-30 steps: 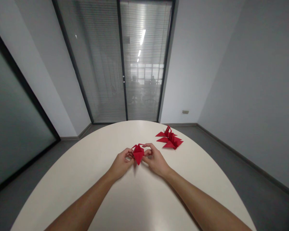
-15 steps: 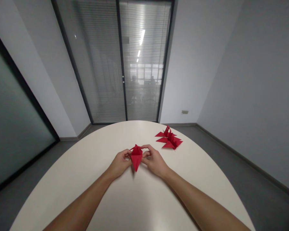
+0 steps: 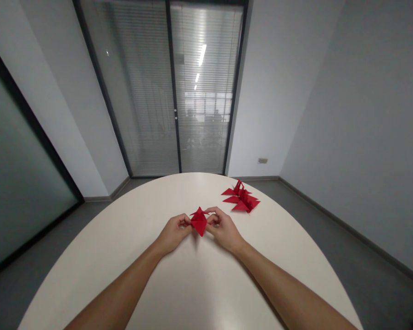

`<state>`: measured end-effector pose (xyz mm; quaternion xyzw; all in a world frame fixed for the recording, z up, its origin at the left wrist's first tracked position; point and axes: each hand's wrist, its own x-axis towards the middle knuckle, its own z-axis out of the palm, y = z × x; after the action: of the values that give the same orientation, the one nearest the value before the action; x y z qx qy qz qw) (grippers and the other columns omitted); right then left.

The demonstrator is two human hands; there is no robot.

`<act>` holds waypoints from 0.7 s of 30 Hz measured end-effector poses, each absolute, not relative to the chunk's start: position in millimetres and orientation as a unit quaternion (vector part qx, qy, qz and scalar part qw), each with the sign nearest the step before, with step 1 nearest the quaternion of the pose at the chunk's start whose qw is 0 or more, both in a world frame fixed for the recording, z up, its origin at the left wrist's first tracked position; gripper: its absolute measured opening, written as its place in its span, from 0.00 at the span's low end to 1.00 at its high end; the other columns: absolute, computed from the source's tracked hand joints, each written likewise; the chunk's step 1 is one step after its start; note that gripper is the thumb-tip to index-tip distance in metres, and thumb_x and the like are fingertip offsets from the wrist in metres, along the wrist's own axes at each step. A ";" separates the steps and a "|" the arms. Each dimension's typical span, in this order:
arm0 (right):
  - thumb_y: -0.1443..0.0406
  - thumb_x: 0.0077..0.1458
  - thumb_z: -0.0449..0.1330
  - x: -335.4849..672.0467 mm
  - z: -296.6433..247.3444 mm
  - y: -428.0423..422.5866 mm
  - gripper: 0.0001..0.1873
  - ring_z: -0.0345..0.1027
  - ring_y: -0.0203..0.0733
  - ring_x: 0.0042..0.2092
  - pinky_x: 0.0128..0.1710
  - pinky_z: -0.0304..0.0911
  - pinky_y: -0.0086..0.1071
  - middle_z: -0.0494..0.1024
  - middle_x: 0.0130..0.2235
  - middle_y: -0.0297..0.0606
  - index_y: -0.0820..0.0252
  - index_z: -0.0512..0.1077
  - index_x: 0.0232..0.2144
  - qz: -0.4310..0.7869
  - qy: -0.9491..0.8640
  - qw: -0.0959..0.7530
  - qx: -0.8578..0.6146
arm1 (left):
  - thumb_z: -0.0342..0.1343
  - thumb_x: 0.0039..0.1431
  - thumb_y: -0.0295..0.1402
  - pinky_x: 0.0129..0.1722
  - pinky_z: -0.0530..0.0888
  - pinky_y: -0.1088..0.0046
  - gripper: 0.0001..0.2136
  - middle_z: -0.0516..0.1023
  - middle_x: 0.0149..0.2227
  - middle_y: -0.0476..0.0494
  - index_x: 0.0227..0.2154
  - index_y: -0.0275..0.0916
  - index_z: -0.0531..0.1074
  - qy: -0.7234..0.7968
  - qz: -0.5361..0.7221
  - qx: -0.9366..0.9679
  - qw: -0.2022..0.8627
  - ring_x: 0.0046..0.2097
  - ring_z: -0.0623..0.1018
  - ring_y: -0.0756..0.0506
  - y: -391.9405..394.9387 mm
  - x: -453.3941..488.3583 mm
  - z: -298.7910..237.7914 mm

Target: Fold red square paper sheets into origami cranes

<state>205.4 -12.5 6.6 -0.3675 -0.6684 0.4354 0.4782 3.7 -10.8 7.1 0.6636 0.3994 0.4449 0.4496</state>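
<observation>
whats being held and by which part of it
Folded red paper, by its sides: left edge in the left hand, right edge in the right hand.

Curved wht tbl (image 3: 134,208), gry flr (image 3: 351,247), pale walls (image 3: 278,91); strip lts (image 3: 202,55) thru blinds (image 3: 206,146), blk frame (image 3: 174,82).

Matt paper figure (image 3: 199,222), smooth tabletop (image 3: 186,288)

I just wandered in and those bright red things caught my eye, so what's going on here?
Someone at a round, pale table is holding a small folded red paper piece between the two hands: the left hand pinches one side, the right hand the other. One pointed end faces the person. More folded red paper pieces lie close together on the table, beyond the right hand, and neither hand is touching them.
</observation>
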 end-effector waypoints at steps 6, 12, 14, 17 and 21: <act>0.53 0.51 0.68 201.5 7.4 -22.1 0.23 0.70 0.38 0.31 0.34 0.63 0.33 0.78 0.30 0.31 0.55 0.66 0.44 0.438 -0.664 0.483 -0.365 | 0.63 0.52 0.42 0.35 0.68 0.73 0.13 0.77 0.27 0.48 0.26 0.37 0.74 0.392 0.450 0.666 0.448 0.31 0.73 0.47 -14.7 0.0 6.6; 0.58 0.53 0.65 197.8 7.2 -29.3 0.18 0.68 0.37 0.29 0.32 0.60 0.31 0.75 0.27 0.27 0.55 0.63 0.41 0.428 -0.671 0.488 -0.359 | 0.63 0.53 0.42 0.40 0.70 0.70 0.12 0.80 0.32 0.44 0.31 0.37 0.77 0.373 0.466 0.661 0.455 0.36 0.76 0.44 -15.3 -2.2 1.5; 0.59 0.53 0.65 197.3 5.8 -30.5 0.18 0.68 0.37 0.29 0.32 0.61 0.31 0.75 0.28 0.27 0.55 0.64 0.42 0.422 -0.677 0.486 -0.358 | 0.64 0.52 0.42 0.39 0.70 0.70 0.12 0.80 0.31 0.44 0.31 0.38 0.77 0.378 0.467 0.660 0.450 0.37 0.76 0.44 -15.8 -2.3 1.8; 0.60 0.52 0.65 195.9 4.4 -31.1 0.18 0.67 0.37 0.29 0.32 0.61 0.31 0.74 0.28 0.27 0.55 0.63 0.42 0.417 -0.678 0.485 -0.362 | 0.64 0.51 0.43 0.36 0.69 0.72 0.13 0.78 0.28 0.46 0.27 0.38 0.76 0.391 0.465 0.659 0.445 0.33 0.74 0.46 -17.2 -1.9 4.0; 0.64 0.50 0.63 193.2 4.7 -29.9 0.17 0.66 0.37 0.29 0.32 0.60 0.31 0.72 0.28 0.26 0.54 0.62 0.41 0.413 -0.680 0.489 -0.358 | 0.65 0.51 0.42 0.34 0.68 0.73 0.13 0.77 0.27 0.48 0.25 0.37 0.74 0.390 0.470 0.650 0.453 0.30 0.73 0.48 -17.8 -0.8 5.2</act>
<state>193.2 -29.9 4.7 -0.3581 -0.6801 0.4130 0.4885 -0.8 -17.8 5.2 0.6499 0.3897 0.4700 0.4525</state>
